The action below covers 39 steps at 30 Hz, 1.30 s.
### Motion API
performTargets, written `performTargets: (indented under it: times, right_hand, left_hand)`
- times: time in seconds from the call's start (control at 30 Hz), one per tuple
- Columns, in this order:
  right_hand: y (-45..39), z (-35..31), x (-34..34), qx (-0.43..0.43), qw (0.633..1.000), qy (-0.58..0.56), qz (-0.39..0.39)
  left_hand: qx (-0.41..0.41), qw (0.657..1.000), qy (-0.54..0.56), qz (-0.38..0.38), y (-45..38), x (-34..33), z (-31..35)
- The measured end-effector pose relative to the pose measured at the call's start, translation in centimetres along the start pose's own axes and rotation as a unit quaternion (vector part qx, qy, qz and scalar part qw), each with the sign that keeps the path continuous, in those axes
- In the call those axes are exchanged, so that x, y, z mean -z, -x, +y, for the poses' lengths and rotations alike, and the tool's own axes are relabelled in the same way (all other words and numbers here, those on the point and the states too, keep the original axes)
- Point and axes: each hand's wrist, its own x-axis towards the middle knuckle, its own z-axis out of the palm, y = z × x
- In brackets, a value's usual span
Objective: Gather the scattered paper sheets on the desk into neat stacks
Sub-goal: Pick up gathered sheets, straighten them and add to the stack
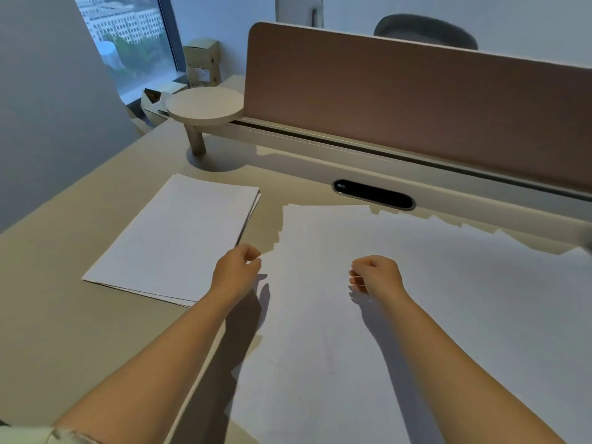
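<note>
A neat stack of white sheets (174,238) lies on the left part of the beige desk (64,331). A wide spread of overlapping scattered white sheets (448,299) covers the desk's middle and right. My left hand (237,270) hovers between the stack's near right corner and the spread's left edge, fingers curled, with nothing seen in it. Over the spread, my right hand (376,274) is curled into a loose fist and casts a shadow on the paper below. It holds no sheet that I can see.
A brown divider panel (416,100) runs along the desk's far edge, with a black cable slot (373,193) below it. A small round shelf on a post (205,107) stands at the far left. Cardboard boxes (203,67) sit by the window.
</note>
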Motion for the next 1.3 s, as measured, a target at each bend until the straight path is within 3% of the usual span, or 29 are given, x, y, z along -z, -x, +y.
performTargets:
  times: [0.2, 0.33, 0.4, 0.5, 0.67, 0.8, 0.87, 0.97, 1.07, 1.17, 1.3]
  right_hand:
    - [0.2, 5.5, 9.2, 0.027, 0.994, 0.091, 0.046]
    - [-0.5, 8.7, 12.7, -0.015, 0.941, 0.317, 0.122]
    - [-0.5, 10.2, 13.9, -0.067, 0.920, 0.364, 0.129]
    - [-0.4, 12.5, 14.7, -0.098, 0.912, 0.384, 0.106]
    - [-1.2, 12.4, 14.2, -0.071, 0.943, 0.321, 0.051]
    - [-1.8, 11.4, 12.4, -0.013, 0.985, 0.173, -0.005]
    - [-1.9, 10.9, 12.3, 0.004, 0.996, 0.085, 0.012]
    - [-1.5, 10.1, 14.1, -0.003, 0.964, 0.247, 0.102]
    - [-0.5, 10.8, 15.9, -0.068, 0.927, 0.347, 0.124]
    - [0.5, 11.3, 15.6, -0.085, 0.921, 0.366, 0.105]
    - [0.8, 10.5, 14.1, -0.077, 0.943, 0.312, 0.086]
  left_hand:
    - [0.003, 0.995, -0.086, -0.047, 3.7, -6.5, 1.2]
    - [0.026, 0.975, -0.196, -0.101, 4.5, -9.0, 0.4]
    - [0.036, 0.966, -0.228, -0.115, 4.9, -10.1, 0.3]
    - [0.020, 0.955, -0.270, -0.120, 5.3, -11.2, 0.0]
    - [-0.037, 0.937, -0.311, -0.157, 4.7, -12.1, 0.6]
    - [-0.074, 0.939, -0.277, -0.189, 4.7, -13.0, 1.8]
    - [-0.071, 0.956, -0.234, -0.161, 4.8, -13.3, 2.6]
    - [-0.005, 0.991, -0.084, -0.108, 5.0, -13.0, 3.5]
    - [0.056, 0.992, 0.023, -0.106, 5.3, -12.7, 3.8]
    - [0.069, 0.990, 0.012, -0.125, 6.0, -13.2, 4.1]
    - [0.081, 0.986, 0.024, -0.144, 7.4, -13.9, 5.2]
